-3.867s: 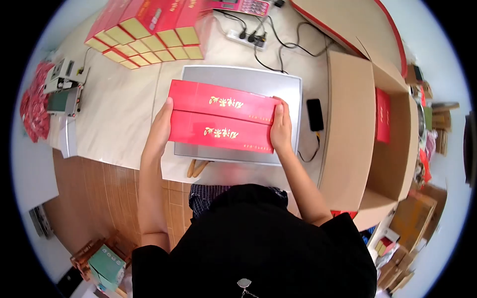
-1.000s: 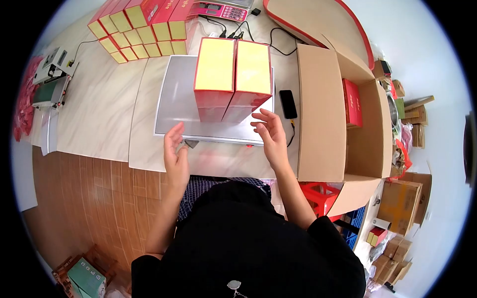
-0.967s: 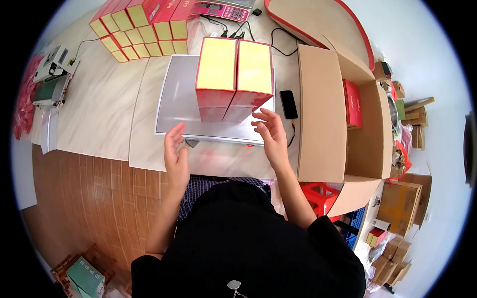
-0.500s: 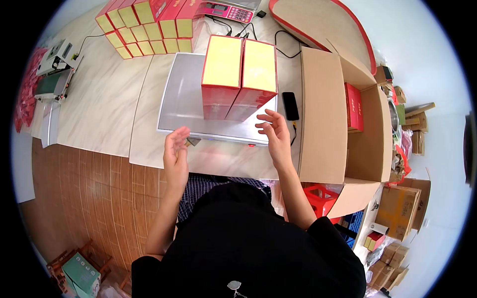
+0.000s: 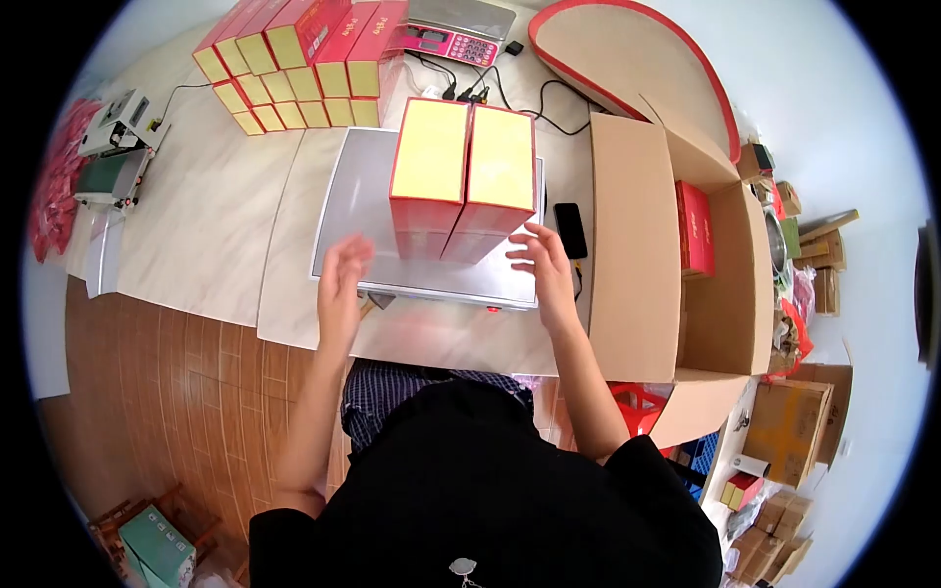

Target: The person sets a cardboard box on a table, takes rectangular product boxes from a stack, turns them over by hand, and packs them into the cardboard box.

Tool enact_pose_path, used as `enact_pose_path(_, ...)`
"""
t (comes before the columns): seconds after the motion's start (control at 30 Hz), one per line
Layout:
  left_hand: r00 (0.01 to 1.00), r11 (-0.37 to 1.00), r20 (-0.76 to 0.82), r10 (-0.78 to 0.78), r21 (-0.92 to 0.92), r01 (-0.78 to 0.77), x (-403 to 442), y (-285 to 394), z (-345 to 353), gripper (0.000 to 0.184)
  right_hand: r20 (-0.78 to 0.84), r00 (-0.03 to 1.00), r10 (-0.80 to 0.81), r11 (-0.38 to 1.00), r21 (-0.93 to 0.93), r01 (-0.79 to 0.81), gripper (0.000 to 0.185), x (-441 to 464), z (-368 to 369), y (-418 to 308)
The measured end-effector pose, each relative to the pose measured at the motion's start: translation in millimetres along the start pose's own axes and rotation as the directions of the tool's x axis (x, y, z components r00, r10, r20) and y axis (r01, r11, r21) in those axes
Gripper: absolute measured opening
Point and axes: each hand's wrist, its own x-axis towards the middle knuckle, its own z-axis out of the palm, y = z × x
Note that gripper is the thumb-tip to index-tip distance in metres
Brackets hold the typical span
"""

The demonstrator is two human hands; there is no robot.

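Two red boxes with yellow ends, the left box [image 5: 429, 152] and the right box [image 5: 501, 157], stand upright side by side on a silver metal plate [image 5: 358, 176]. My left hand [image 5: 343, 274] hovers by the plate's near left part, open and slightly blurred, apart from the boxes. On the other side, my right hand [image 5: 545, 260] is open near the lower right of the right box, its fingers spread over the plate's edge. Neither hand holds anything. The boxes' lower fronts show clear, shiny film.
Several more red boxes [image 5: 294, 59] are stacked at the back left. An open carton [image 5: 637, 245] with red boxes inside stands at the right, beside a black phone [image 5: 569, 230]. Behind lie cables [image 5: 510, 93] and a pink scale [image 5: 453, 44]. A sealing machine [image 5: 118, 147] sits far left.
The camera view has tilted, so the table's things appear lower. Both hands have moved a little forward over the plate and remain open. The two boxes stay standing on the plate.
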Motion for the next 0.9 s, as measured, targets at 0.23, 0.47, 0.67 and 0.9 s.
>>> enact_pose_path(0.23, 0.99, 0.994, 0.087, -0.111, 0.018, 0.11, 106.3, -35.6, 41.2, 0.05, -0.056, 0.982, -0.178, 0.983, 0.038, 0.18, 0.041, 86.9, 40.8, 42.4)
enact_pose_path(0.47, 0.936, 0.947, 0.147, -0.32, 0.011, 0.322, 98.7, 10.3, 53.3, 0.06, 0.129, 0.991, 0.047, 0.992, -0.122, -0.031, 0.053, 112.7, 32.5, 18.3)
enact_pose_path(0.67, 0.873, 0.906, 0.266, -0.408, 0.002, 0.423, 70.0, 41.5, 34.9, 0.08, 0.228, 0.95, 0.216, 0.975, -0.007, -0.22, 0.072, 92.7, 53.2, -24.2)
enact_pose_path(0.9, 0.861, 0.828, 0.217, -0.459, -0.248, 0.504, 44.9, 55.6, 42.2, 0.072, 0.225, 0.931, 0.286, 0.921, 0.204, -0.333, 0.062, 79.2, 62.8, 6.4)
